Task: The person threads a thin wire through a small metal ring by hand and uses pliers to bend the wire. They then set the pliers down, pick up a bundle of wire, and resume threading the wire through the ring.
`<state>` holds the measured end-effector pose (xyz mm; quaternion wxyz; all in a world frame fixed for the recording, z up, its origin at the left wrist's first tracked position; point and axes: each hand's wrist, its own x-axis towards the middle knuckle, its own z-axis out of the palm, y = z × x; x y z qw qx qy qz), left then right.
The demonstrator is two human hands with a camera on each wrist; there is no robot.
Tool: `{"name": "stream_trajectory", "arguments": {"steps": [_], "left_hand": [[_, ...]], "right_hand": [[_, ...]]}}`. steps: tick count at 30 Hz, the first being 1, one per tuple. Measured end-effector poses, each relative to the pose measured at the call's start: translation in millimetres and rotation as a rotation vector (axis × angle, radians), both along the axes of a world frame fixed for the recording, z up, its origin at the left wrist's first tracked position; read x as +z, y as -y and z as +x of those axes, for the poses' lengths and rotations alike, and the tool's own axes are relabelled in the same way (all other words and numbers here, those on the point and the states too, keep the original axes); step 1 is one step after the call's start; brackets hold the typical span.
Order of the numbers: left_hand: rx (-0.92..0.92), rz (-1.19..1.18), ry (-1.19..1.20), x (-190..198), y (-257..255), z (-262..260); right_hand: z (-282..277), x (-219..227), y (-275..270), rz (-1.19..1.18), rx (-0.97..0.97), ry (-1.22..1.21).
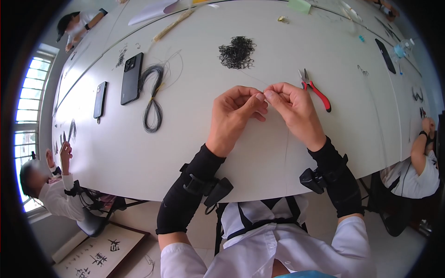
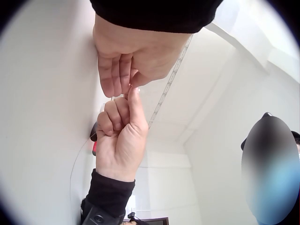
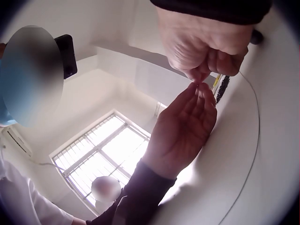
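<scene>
Both hands meet fingertip to fingertip above the white table. My left hand (image 1: 235, 113) pinches a thin wire between thumb and forefinger. Against it, my right hand (image 1: 296, 111) pinches the same spot, its other fingers curled in. A thin wire (image 3: 258, 122) curves away from the hands in the right wrist view. What lies between the fingertips is too small to tell. Beyond the hands is a pile of small dark bent wire pieces (image 1: 237, 52). Red-handled pliers (image 1: 320, 95) lie with jaws parted, to the right of my right hand.
A wire coil (image 1: 153, 111) lies left, beside a large dark phone (image 1: 132, 78) and a smaller phone (image 1: 100, 102). Another phone (image 1: 385, 56) and a bottle (image 1: 403, 48) are at the far right. Other people sit around the table (image 1: 185, 162).
</scene>
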<state>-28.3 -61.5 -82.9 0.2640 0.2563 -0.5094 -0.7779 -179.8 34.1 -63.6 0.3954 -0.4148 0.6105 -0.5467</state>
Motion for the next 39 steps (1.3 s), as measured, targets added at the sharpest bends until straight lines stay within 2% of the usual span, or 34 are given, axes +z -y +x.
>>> {"name": "stream_trajectory", "arguments": {"steps": [7,10,16,19,22,28,31,39], "left_hand": [[-0.048,0.024,0.008,0.8,0.4,-0.4],[0.009,-0.001,0.056,10.5,-5.1,-3.1],[0.02,-0.006,0.073,5.7,-1.5,-0.4],[0.035,0.04,0.048,4.0,0.2,-0.4],[0.042,0.087,0.024,2.1,1.7,0.0],[0.022,0.11,0.018,7.3,-1.4,-1.8],[0.018,0.105,0.033,6.9,-2.9,-1.1],[0.054,0.219,-0.017,6.2,4.4,2.9]], "right_hand": [[-1.4,0.5,-1.4,0.03,0.003,0.025],[1.1,-5.5,-0.2,-0.035,-0.036,-0.001],[0.0,-9.6,-0.1,-0.039,-0.031,-0.025],[-0.9,1.6,-0.9,0.088,-0.011,-0.089],[0.4,2.4,-0.6,0.112,-0.021,-0.082],[3.5,-5.8,-1.0,-0.004,-0.05,-0.021],[3.3,-6.2,-1.2,-0.043,-0.032,-0.077],[4.4,-6.1,0.1,-0.015,-0.01,-0.135]]}}
